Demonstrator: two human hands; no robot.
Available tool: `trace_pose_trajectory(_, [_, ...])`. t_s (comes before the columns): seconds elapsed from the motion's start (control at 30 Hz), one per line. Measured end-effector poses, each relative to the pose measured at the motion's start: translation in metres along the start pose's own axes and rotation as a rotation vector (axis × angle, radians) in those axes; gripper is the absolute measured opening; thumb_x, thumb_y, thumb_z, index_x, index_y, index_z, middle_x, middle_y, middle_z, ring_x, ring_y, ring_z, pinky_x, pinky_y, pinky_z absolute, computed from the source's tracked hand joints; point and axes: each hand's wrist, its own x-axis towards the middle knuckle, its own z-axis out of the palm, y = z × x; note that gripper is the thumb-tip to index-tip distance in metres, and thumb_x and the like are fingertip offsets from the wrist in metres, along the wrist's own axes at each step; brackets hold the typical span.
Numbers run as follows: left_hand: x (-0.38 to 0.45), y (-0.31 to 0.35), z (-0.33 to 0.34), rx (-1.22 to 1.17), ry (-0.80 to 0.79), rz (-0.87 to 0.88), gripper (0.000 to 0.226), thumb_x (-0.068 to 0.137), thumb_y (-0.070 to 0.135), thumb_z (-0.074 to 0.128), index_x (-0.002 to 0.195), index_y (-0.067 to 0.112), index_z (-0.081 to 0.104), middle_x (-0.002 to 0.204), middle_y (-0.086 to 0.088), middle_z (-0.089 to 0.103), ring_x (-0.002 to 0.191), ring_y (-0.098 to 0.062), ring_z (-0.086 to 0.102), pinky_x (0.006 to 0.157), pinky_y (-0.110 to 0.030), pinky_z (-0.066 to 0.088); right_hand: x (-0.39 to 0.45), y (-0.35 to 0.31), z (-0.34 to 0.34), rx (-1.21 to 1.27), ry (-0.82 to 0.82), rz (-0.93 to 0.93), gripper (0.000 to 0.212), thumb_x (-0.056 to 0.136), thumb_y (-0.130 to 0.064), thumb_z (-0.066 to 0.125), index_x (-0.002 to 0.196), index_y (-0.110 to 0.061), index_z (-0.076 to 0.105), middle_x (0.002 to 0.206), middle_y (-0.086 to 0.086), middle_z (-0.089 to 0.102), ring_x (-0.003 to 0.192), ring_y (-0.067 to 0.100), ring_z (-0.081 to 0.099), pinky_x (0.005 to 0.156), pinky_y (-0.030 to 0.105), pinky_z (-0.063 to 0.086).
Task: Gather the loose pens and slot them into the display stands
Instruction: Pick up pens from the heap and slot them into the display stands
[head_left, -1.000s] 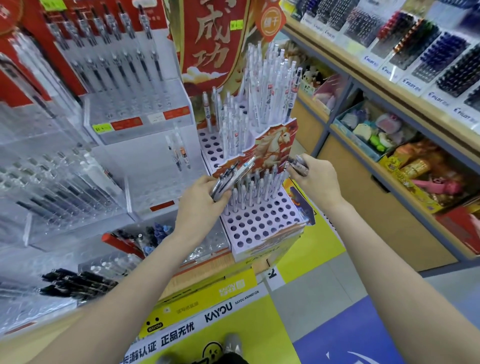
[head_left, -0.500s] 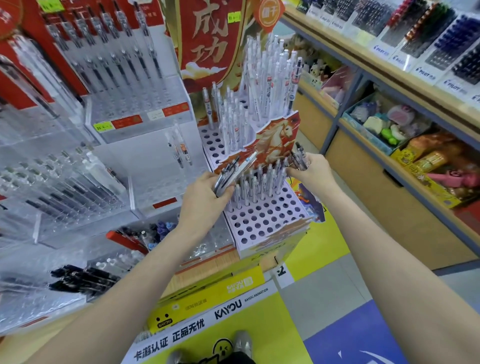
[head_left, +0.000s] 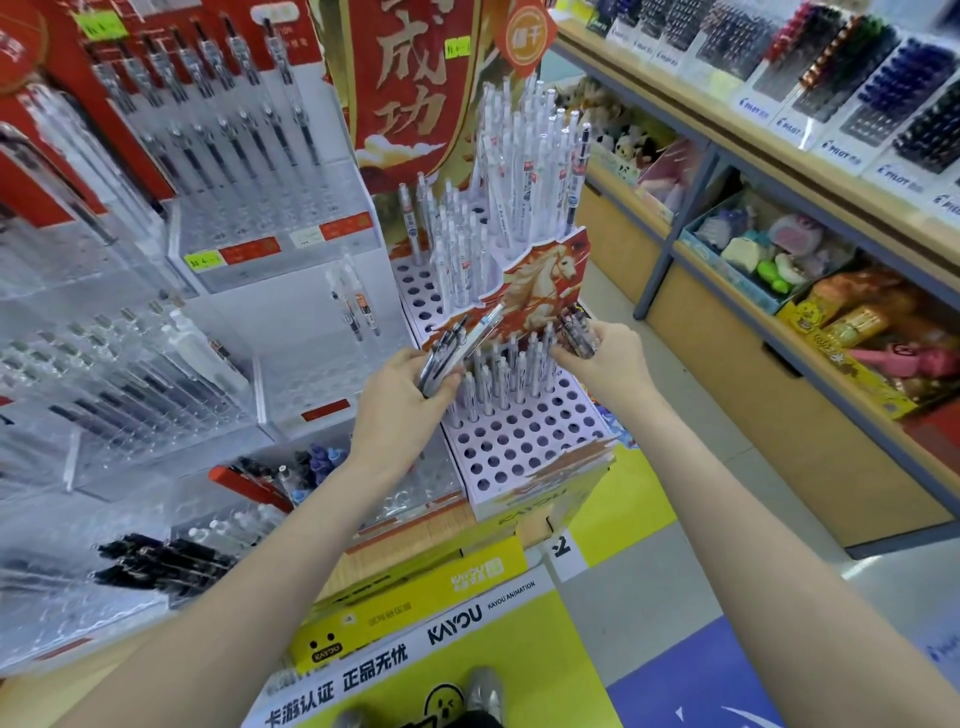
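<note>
Clear pens (head_left: 451, 349) gripped, both hands; R hand (head_left: 602, 358) now prob. nearer stand (head_left: 524, 441).

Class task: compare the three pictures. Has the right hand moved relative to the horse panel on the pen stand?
Yes. The right hand, gripping a few pens, has moved left and closer to the horse panel, toward the standing pens.

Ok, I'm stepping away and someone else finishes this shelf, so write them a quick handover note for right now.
Left hand grips a bundle of clear dark-tipped pens above the white perforated cardboard stand.
Right hand grips a smaller dark pen bundle at the stand's right edge.
Done: the lower tier's back rows hold white pens.
Left: the front rows of holes are empty; slot in both bundles.
</note>
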Motion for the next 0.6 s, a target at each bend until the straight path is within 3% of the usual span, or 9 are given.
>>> trace_pose_trajectory(0.07, [-0.001,0.000,0.000,-0.010,0.005,0.002,0.022,0.091,0.027,0.060,0.103,0.009,0.066,0.097,0.002,0.056,0.069,-0.025,0.060,0.064,-0.032,0.044,0.000,0.000,0.001,-0.034,0.008,-0.001,0.028,0.087,-0.021,0.067,0.077,0.003,0.059,0.063,0.014,0.054,0.052,0.017,0.039,0.051,0.029,0.029])
trace_pose_trajectory(0.17, [-0.006,0.006,0.000,-0.060,0.005,0.014,0.015,0.090,0.027,0.060,0.099,0.015,0.064,0.092,-0.002,0.059,0.071,-0.023,0.060,0.065,-0.028,0.041,-0.004,0.000,-0.005,-0.022,0.054,-0.001,0.033,0.085,-0.024,0.068,0.082,0.008,0.061,0.064,0.012,0.053,0.051,0.015,0.041,0.055,0.027,0.032])
trace_pose_trajectory(0.27, [-0.010,0.015,-0.002,-0.182,-0.037,-0.029,0.011,0.089,0.026,0.062,0.093,0.017,0.064,0.073,-0.004,0.060,0.059,-0.016,0.054,0.057,-0.026,0.039,-0.019,-0.012,-0.016,0.568,0.124,0.111,0.037,0.083,-0.029,0.069,0.091,0.006,0.059,0.065,0.008,0.054,0.041,0.009,0.038,0.047,0.025,0.035])
trace_pose_trajectory(0.33, [-0.015,0.024,-0.001,-0.343,-0.112,-0.125,0.012,0.088,0.026,0.064,0.092,0.015,0.068,0.064,-0.005,0.062,0.045,-0.009,0.046,0.047,-0.024,0.039,-0.032,-0.022,-0.017,1.010,-0.023,0.166,0.032,0.082,-0.033,0.063,0.082,-0.002,0.056,0.063,0.002,0.051,0.043,0.009,0.037,0.046,0.022,0.036])
trace_pose_trajectory(0.4, [-0.021,0.032,0.001,-0.480,-0.185,-0.188,0.008,0.087,0.022,0.064,0.088,0.015,0.069,0.067,-0.003,0.067,0.047,-0.007,0.050,0.041,-0.019,0.040,-0.039,-0.033,-0.014,1.228,-0.097,0.221,0.026,0.087,-0.031,0.058,0.075,-0.008,0.052,0.061,0.000,0.048,0.048,0.011,0.038,0.049,0.022,0.038])
trace_pose_trajectory(0.47, [-0.024,0.038,0.002,-0.560,-0.253,-0.188,0.008,0.088,0.018,0.063,0.086,0.012,0.068,0.070,0.001,0.070,0.056,-0.009,0.057,0.039,-0.018,0.039,-0.041,-0.043,-0.013,1.171,-0.072,0.250,0.023,0.094,-0.022,0.053,0.077,-0.008,0.054,0.055,-0.001,0.042,0.045,0.011,0.034,0.044,0.022,0.033])
trace_pose_trajectory(0.6, [-0.026,0.040,-0.006,-0.555,-0.372,-0.134,0.006,0.088,0.014,0.063,0.087,0.013,0.069,0.062,0.002,0.066,0.049,-0.009,0.048,0.040,-0.018,0.036,-0.045,-0.052,-0.010,0.885,-0.066,0.176,0.006,0.092,-0.011,0.058,0.087,-0.008,0.059,0.056,0.003,0.034,0.039,0.011,0.027,0.039,0.021,0.025])
